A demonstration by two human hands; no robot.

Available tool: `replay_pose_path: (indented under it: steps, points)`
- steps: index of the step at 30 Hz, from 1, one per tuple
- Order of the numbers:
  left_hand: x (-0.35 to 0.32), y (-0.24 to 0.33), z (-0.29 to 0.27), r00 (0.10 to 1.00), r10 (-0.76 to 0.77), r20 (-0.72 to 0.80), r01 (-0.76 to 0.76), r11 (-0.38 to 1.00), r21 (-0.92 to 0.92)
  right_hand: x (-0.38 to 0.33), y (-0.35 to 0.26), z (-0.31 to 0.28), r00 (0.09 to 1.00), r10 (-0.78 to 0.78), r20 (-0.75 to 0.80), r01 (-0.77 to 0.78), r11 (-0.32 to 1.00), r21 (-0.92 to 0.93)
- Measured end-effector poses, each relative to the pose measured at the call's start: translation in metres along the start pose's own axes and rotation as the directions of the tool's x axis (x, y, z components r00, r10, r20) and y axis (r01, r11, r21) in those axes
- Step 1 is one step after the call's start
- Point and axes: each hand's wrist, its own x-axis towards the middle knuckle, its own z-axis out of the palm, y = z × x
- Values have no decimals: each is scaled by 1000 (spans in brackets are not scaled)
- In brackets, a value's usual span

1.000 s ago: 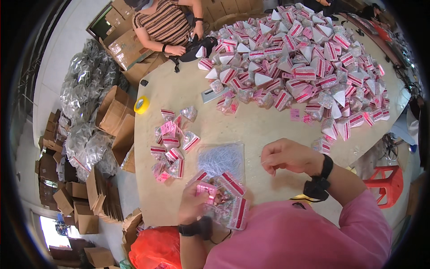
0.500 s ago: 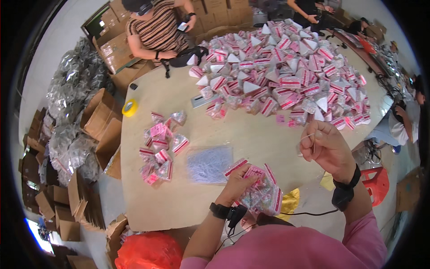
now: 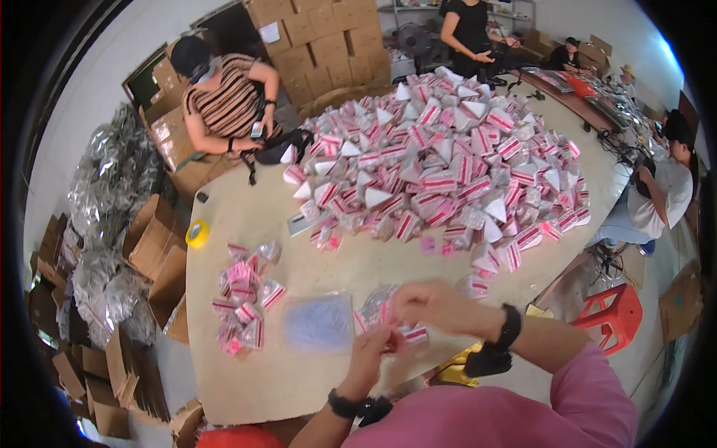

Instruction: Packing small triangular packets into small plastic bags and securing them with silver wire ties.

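Over the near part of the table, my left hand (image 3: 366, 357) is closed on a bundle of small clear packets (image 3: 375, 305) with pink-and-white labels. The bundle sticks out beyond my fingers, partly hidden by my hands. My right hand (image 3: 433, 305) reaches across the bundle, its fingers curled together close to the left fingertips. Whatever is in the right fingers is too small or blurred to make out. Left of the bundle lies a flat clear bag of thin whitish strands (image 3: 319, 322). Further left is a small group of similar packets (image 3: 246, 313).
A large heap of pink-labelled packets (image 3: 448, 164) covers the table's far side. Yellow tape (image 3: 198, 234) sits by the left edge. Cardboard boxes (image 3: 153, 239) stand left, a red stool (image 3: 612, 317) right. A person in a striped shirt (image 3: 224, 101) is across the table.
My right hand, raised at the right with a thin pale loop, has come down and left to the bundle. My left hand has shifted slightly, and the view has tilted up.
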Motion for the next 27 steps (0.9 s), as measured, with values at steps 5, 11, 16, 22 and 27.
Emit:
replay_pose_path:
  steps: [5,11,16,22,27]
  points:
    - [25,29,29,980,-139,139,197,710,-676,-18,21,4,938,-187,293,201,979,-18]
    - [36,16,12,978,-10,210,-17,992,125,-28,52,-37,830,-125,543,201,976,-83]
    - [20,23,42,909,405,98,-122,34,992,-16,102,-25,864,-82,497,234,939,-251]
    - [18,37,34,843,538,-16,-103,190,976,3,102,-11,933,-127,337,277,852,-444]
    - [23,35,10,996,21,-83,29,827,561,21,94,-13,900,-330,284,435,680,-590]
